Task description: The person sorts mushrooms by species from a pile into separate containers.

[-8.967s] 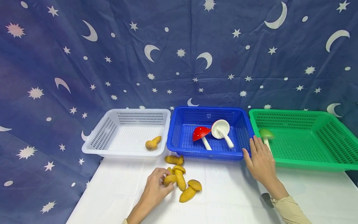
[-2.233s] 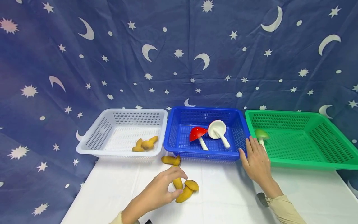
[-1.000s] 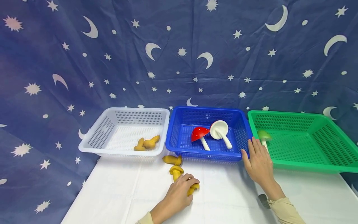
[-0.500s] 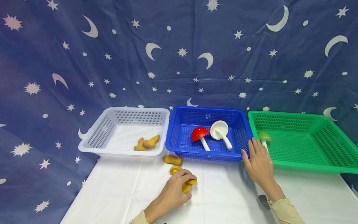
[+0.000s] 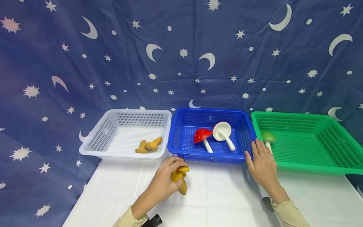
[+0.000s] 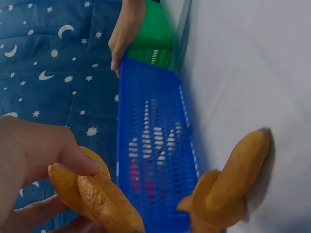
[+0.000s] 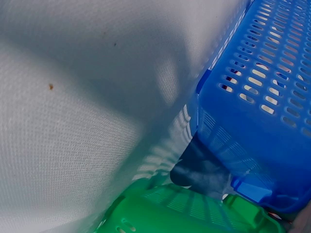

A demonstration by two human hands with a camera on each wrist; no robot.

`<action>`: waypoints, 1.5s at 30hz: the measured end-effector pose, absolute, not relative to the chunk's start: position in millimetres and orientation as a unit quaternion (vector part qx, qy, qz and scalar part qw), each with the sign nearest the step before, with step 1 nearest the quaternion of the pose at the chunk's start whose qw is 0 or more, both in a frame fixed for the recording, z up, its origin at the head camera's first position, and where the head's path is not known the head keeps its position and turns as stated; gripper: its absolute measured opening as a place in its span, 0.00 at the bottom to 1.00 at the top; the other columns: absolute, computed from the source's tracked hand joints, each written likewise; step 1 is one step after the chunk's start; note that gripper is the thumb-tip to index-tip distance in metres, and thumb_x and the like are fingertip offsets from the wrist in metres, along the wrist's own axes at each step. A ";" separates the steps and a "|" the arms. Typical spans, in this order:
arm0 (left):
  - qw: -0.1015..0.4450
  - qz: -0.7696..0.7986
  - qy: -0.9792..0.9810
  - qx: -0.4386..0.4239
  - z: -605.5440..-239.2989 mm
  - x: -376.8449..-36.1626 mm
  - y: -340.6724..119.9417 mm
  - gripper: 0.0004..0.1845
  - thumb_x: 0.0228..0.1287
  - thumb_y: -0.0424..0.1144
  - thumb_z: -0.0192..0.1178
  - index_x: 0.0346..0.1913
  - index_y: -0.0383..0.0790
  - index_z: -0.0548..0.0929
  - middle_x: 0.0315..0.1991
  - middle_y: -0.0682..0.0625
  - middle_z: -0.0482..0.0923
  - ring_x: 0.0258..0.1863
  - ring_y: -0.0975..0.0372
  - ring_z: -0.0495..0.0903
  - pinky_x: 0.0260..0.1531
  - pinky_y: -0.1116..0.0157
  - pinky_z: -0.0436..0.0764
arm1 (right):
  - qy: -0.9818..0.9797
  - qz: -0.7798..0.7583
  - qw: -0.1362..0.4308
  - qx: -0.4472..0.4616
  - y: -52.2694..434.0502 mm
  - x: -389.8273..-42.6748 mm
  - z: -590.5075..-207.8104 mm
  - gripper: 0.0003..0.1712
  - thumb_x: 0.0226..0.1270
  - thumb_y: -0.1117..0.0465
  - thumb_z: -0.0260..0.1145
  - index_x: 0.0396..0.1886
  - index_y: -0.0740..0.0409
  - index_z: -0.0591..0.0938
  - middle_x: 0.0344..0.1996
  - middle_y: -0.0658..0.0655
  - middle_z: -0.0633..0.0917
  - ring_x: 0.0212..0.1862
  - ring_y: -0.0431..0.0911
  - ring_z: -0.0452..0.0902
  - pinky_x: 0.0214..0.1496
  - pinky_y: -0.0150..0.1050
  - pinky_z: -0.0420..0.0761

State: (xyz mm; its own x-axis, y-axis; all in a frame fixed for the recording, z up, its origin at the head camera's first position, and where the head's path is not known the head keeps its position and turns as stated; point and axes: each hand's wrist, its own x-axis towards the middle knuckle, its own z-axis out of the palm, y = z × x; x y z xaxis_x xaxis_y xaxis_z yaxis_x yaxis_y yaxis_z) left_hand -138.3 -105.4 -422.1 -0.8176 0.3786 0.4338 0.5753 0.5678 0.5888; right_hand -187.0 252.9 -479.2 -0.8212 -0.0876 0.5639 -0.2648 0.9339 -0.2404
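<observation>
This place is looking like a staged set: a moon-and-star curtain (image 5: 181, 37) is hanging behind a spread white tablecloth (image 5: 227, 195).

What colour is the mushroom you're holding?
Golden yellow; the held mushroom shows best in the left wrist view.

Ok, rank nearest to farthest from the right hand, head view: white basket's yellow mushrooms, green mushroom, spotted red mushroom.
1. Green mushroom: inside green basket, left end.
2. Spotted red mushroom: blue basket, leftward.
3. Yellow mushrooms: farther left, white basket.
</observation>
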 end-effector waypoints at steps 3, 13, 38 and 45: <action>0.145 -0.389 -0.870 -0.265 -414.5 -141.3 -113.4 0.25 0.37 0.24 0.67 0.44 0.47 0.83 0.48 0.58 0.76 0.46 0.64 0.74 0.36 0.64 0.80 | -0.942 0.155 0.282 0.095 253.1 -187.5 -478.2 0.34 0.73 0.49 0.49 0.64 0.74 0.66 0.65 0.72 0.65 0.67 0.65 0.56 0.69 0.57 0.54; 0.168 -0.373 -0.878 -0.249 -397.0 -151.8 -138.8 0.27 0.36 0.21 0.66 0.44 0.46 0.83 0.50 0.51 0.77 0.48 0.62 0.75 0.34 0.66 0.80 | -0.944 0.153 0.279 0.090 253.4 -186.9 -478.0 0.34 0.72 0.49 0.49 0.64 0.74 0.66 0.65 0.72 0.65 0.67 0.65 0.56 0.70 0.56 0.53; 0.211 -0.320 -0.897 -0.221 -376.0 -185.8 -179.5 0.25 0.36 0.21 0.64 0.42 0.45 0.83 0.49 0.52 0.78 0.49 0.56 0.76 0.45 0.54 0.79 | -0.938 0.150 0.298 0.098 255.1 -188.7 -483.0 0.33 0.72 0.50 0.50 0.63 0.74 0.68 0.64 0.72 0.66 0.66 0.66 0.58 0.70 0.56 0.54; 0.211 -0.311 -0.907 -0.192 -373.4 -196.1 -193.6 0.24 0.38 0.21 0.66 0.41 0.45 0.82 0.50 0.50 0.77 0.48 0.55 0.76 0.36 0.55 0.79 | -0.939 0.151 0.294 0.099 253.7 -189.0 -481.3 0.33 0.72 0.50 0.49 0.63 0.74 0.67 0.64 0.72 0.66 0.67 0.64 0.57 0.70 0.56 0.53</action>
State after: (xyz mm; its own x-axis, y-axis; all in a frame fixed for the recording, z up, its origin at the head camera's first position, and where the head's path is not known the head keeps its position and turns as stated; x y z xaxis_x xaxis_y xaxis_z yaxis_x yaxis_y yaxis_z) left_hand -196.1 -193.6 -373.4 -0.8373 0.2159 0.5023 0.4787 0.7336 0.4825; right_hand -189.0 253.7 -481.3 -0.8080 -0.0977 0.5810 -0.2745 0.9350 -0.2246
